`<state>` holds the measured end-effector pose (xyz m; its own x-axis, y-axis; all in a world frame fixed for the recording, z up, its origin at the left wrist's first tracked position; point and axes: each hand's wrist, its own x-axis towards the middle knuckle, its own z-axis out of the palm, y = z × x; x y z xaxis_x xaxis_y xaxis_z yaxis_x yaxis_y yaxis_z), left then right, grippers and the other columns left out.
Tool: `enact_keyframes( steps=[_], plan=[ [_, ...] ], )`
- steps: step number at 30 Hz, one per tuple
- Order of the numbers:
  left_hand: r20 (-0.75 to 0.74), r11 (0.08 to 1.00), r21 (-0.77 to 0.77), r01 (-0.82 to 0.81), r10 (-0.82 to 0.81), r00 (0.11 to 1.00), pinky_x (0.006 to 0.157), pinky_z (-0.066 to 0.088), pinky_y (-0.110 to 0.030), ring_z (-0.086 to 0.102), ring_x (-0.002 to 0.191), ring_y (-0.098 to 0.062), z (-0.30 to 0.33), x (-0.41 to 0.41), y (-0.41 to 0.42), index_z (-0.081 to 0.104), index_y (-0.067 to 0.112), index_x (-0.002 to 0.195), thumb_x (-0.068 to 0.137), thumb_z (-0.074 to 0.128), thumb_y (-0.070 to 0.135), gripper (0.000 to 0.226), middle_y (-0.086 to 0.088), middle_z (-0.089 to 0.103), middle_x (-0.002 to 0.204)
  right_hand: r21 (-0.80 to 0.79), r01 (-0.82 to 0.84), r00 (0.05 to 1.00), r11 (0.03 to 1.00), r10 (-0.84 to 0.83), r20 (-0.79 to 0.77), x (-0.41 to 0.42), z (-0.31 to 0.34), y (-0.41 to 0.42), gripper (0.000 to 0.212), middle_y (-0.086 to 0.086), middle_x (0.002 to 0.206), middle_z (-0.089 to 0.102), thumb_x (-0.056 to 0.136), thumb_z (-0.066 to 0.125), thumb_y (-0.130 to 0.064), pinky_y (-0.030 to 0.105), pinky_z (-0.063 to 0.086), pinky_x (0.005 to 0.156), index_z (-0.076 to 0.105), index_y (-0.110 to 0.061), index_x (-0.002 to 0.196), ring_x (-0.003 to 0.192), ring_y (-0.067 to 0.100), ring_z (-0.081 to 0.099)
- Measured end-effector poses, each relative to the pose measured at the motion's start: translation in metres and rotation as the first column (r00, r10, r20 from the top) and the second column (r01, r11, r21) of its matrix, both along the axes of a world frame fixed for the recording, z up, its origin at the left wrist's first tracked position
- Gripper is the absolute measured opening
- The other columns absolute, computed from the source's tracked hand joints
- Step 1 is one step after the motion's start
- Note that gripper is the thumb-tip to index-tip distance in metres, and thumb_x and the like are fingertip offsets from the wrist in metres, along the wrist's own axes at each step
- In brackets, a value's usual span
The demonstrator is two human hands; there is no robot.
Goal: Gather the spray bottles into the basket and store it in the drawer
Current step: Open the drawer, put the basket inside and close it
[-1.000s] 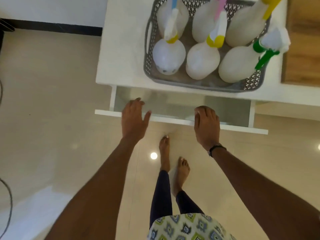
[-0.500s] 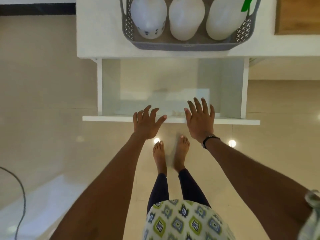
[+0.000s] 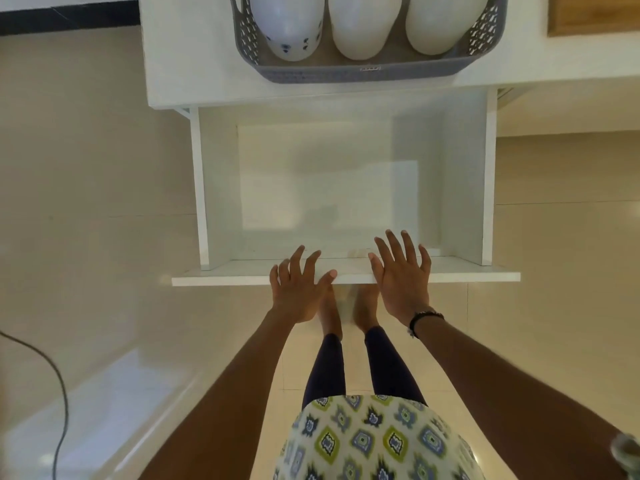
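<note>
Glossy cream floor tiles (image 3: pixel 86 202) are reflecting ceiling light; a white table (image 3: pixel 194 64) is filling the top of the head view. On it, at the near edge, a grey perforated basket (image 3: pixel 363 72) is sitting with white spray bottles (image 3: pixel 287 27) inside; only three bottle bodies are showing, nozzles out of frame. A wooden board (image 3: pixel 595 15) is lying well apart to the right.

Below the table, a white drawer (image 3: pixel 343 188) is standing pulled out, its interior bare. The left hand (image 3: pixel 298 292) and right hand (image 3: pixel 403 282) are both hovering spread-fingered at the drawer's front panel (image 3: pixel 467 277), grasping nothing; whether the fingertips are touching the panel cannot be told. A dark bracelet (image 3: pixel 424 318) is circling the right wrist. A cable (image 3: pixel 55 382) is trailing on the floor at left.

Judgement: gathering appears done, and the drawer looks open enough; lifting the basket in is the step pending. To do it well, she should be taking the basket by both end handles, keeping it level so the tall bottles are not toppling, lowering it squarely between the drawer sides, and checking nozzle height against the table's underside before closing.
</note>
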<state>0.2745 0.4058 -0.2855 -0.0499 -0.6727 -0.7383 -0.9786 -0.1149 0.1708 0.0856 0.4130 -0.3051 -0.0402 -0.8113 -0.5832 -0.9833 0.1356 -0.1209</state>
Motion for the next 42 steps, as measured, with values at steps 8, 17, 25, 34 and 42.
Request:
enact_keyframes(
  steps=[8, 17, 25, 34, 42],
  plan=[
    [-0.027, 0.999, 0.041, -0.016, 0.017, 0.999, 0.117, 0.005, -0.047, 0.008, 0.145, -0.027, -0.001, -0.001, 0.003, 0.016, 0.033, 0.146, 0.094, 0.027, 0.057, 0.058, 0.0, 0.005, 0.159, 0.015, 0.0, 1.0, 1.0, 0.0, 0.03, -0.001, 0.0, 0.003, 0.074, 0.006, 0.144, 0.047, 0.095, -0.005, -0.052, 0.051, 0.03, 0.109, 0.05, -0.02, 0.134, 0.136, 0.03, 0.039],
    [-0.167, 0.945, -0.152, -0.288, 0.263, 0.95, 0.111, 0.026, -0.047, 0.025, 0.141, -0.031, 0.023, 0.005, -0.067, 0.027, 0.023, 0.145, 0.09, 0.033, 0.056, 0.065, -0.004, 0.021, 0.156, -0.199, 0.308, 0.937, 0.93, -0.26, 0.232, -0.045, 0.035, -0.066, 0.048, 0.013, 0.149, 0.037, 0.1, 0.036, -0.029, 0.042, 0.026, 0.114, 0.032, -0.008, 0.143, 0.139, 0.028, 0.031],
    [-0.53, 0.55, -0.456, -0.7, 0.465, 0.71, 0.112, 0.024, -0.034, 0.034, 0.137, -0.029, 0.08, 0.025, -0.265, 0.033, 0.003, 0.141, 0.101, 0.033, 0.031, 0.049, -0.015, 0.037, 0.148, -0.466, 0.684, 0.726, 0.561, -0.458, 0.513, -0.119, 0.086, -0.253, 0.042, 0.023, 0.117, 0.059, 0.1, 0.027, -0.026, 0.034, 0.037, 0.085, 0.053, 0.002, 0.118, 0.109, 0.035, 0.053],
    [-0.458, 0.57, -0.453, -0.685, 0.51, 0.728, 0.083, 0.041, -0.03, 0.055, 0.111, -0.031, 0.088, 0.015, -0.347, 0.057, 0.001, 0.115, 0.093, 0.043, 0.01, 0.028, -0.018, 0.061, 0.119, -0.438, 0.574, 0.806, 0.692, -0.382, 0.453, -0.12, 0.09, -0.345, 0.032, 0.007, 0.065, 0.048, 0.091, 0.033, -0.016, 0.019, 0.02, 0.046, 0.035, -0.014, 0.059, 0.064, 0.022, 0.038],
    [-0.537, 0.471, -0.475, -0.743, 0.514, 0.669, 0.064, 0.033, -0.01, 0.059, 0.098, -0.03, 0.089, 0.011, -0.331, 0.061, -0.002, 0.108, 0.089, 0.045, -0.001, 0.026, -0.02, 0.065, 0.111, -0.52, 0.594, 0.803, 0.613, -0.416, 0.428, -0.109, 0.092, -0.329, 0.044, 0.009, 0.068, 0.052, 0.095, 0.037, -0.005, 0.029, 0.011, 0.047, 0.021, -0.025, 0.058, 0.07, 0.023, 0.04]
  ],
)
